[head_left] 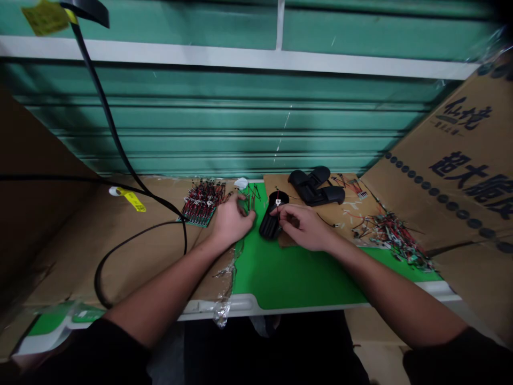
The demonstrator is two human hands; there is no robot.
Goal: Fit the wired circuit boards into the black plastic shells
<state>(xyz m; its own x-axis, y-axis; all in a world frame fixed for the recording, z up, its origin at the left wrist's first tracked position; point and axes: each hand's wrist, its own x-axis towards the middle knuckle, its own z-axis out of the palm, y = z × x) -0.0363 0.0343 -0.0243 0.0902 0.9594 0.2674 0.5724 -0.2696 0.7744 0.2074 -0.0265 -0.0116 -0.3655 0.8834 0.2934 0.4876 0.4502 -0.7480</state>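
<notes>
My left hand (pixel 234 218) is over the table's middle, its thumb and index finger apart around thin wired parts (pixel 251 199) lying on the green surface. Just left of it sits a block of small circuit boards with red and black wires (pixel 200 203). My right hand (pixel 300 224) is closed at the fingertips beside a black ribbed cylinder (pixel 269 220). A small white connector piece (pixel 278 202) shows at those fingertips, over the cylinder's open top. The cylinder leans on the green tabletop (pixel 280 278) between both hands.
Behind the right hand lies a black folding plastic stand (pixel 316 187) on cardboard. A tangled pile of wired boards (pixel 401 240) is at the right. Black cables (pixel 106 107) hang and loop at the left. A green slatted wall (pixel 224 117) and a cardboard panel (pixel 460 160) enclose the table.
</notes>
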